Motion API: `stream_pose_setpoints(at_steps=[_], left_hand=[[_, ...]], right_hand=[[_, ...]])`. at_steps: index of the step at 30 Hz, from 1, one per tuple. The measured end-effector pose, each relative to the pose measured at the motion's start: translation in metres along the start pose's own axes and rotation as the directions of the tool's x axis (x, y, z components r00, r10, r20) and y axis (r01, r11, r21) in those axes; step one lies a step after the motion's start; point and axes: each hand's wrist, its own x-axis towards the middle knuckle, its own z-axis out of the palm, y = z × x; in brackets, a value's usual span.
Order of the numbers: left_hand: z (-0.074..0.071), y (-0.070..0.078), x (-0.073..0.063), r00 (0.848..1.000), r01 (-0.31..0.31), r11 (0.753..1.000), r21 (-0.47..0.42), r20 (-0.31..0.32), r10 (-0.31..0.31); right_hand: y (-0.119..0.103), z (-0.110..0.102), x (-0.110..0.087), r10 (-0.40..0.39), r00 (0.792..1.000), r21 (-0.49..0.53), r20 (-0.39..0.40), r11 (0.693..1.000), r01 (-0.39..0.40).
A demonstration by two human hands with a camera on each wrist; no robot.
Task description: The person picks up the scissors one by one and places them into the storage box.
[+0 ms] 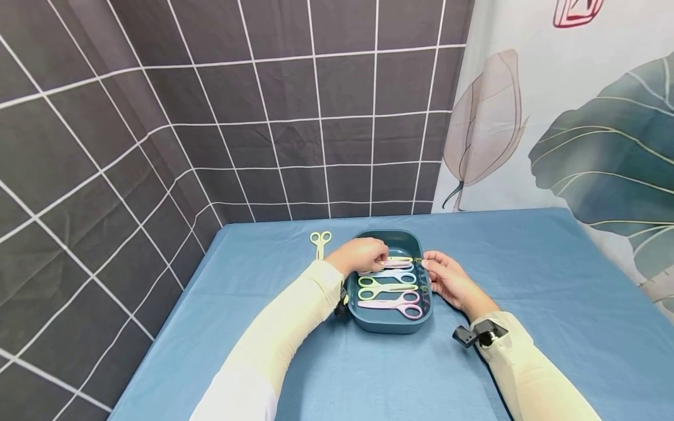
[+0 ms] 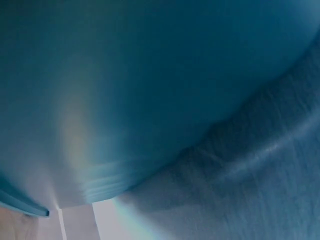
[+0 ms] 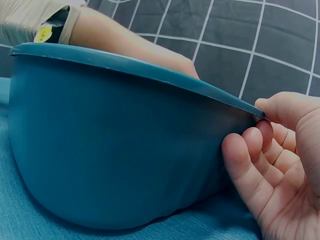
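In the near end of the bin (image 1: pixel 391 327), lilac scissors (image 1: pixel 392 304) are laid flat, with green scissors (image 1: pixel 388 288) and blue scissors (image 1: pixel 394 273) set in a row behind them; more are partly covered in the bin's far half. They can be judged light and stiff, thin and smooth enough to be slid over one another, and not easily broken. They are probably best taken by the handle loops, which are turned toward the bin's right wall on the lilac and blue pairs and toward its left wall on the green pair. The bin itself looks like light, slightly flexible plastic, best steadied by its rim.

Over the bin's left rim the left hand (image 1: pixel 364 254) is reached, its fingers curled down onto the covered pairs; whether one is gripped cannot be told. The bin's right rim is pinched by the right hand (image 1: pixel 446 278), thumb on top and fingertips under the lip. Left of the bin's far end, yellow scissors (image 1: pixel 320 242) are left lying on the cloth-covered table (image 1: pixel 263 280).
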Motion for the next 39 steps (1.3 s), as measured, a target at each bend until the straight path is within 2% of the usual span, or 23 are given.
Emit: stream_pose_setpoints(at_steps=[8,18,22,26,29,31,33,36,39], left_hand=[[0.0,0.002,-0.002,1.0,0.024,0.999,0.029,0.0,-0.024],[-0.003,0.001,-0.008,0.999,0.053,0.998,-0.013,0.012,-0.053],[-0.012,-0.004,-0.012,0.998,0.049,0.997,-0.058,-0.042,-0.052],[-0.028,-0.015,-0.02,0.985,0.025,0.993,-0.116,-0.167,-0.044],[-0.04,-0.025,-0.029,0.962,0.046,0.984,-0.173,-0.256,-0.09],[-0.045,-0.034,-0.036,0.941,0.103,0.971,-0.217,-0.296,-0.165],[-0.047,-0.045,-0.043,0.91,0.181,0.951,-0.251,-0.324,-0.259],[-0.046,-0.057,-0.054,0.859,0.323,0.893,-0.314,-0.3,-0.416],[-0.039,-0.062,-0.065,0.796,0.465,0.82,-0.335,-0.248,-0.552]], right_hand=[[-0.001,0.002,0.002,-0.001,1.0,-0.011,0.007,1.0,0.001],[0.0,0.003,0.003,0.015,1.0,-0.016,0.012,1.0,-0.014],[0.0,0.003,0.002,0.008,1.0,-0.016,0.022,1.0,-0.008],[0.0,0.002,0.002,0.001,1.0,-0.015,0.024,1.0,-0.001],[0.0,0.001,0.002,0.003,1.0,-0.012,0.022,1.0,-0.002],[0.0,0.001,0.002,0.004,1.0,-0.012,0.02,1.0,-0.004],[0.0,0.001,0.001,0.006,1.0,-0.013,0.02,1.0,-0.005],[0.0,0.001,0.001,0.004,1.0,-0.016,0.017,1.0,-0.004],[0.0,0.001,0.001,0.008,1.0,-0.017,0.014,1.0,-0.008]])
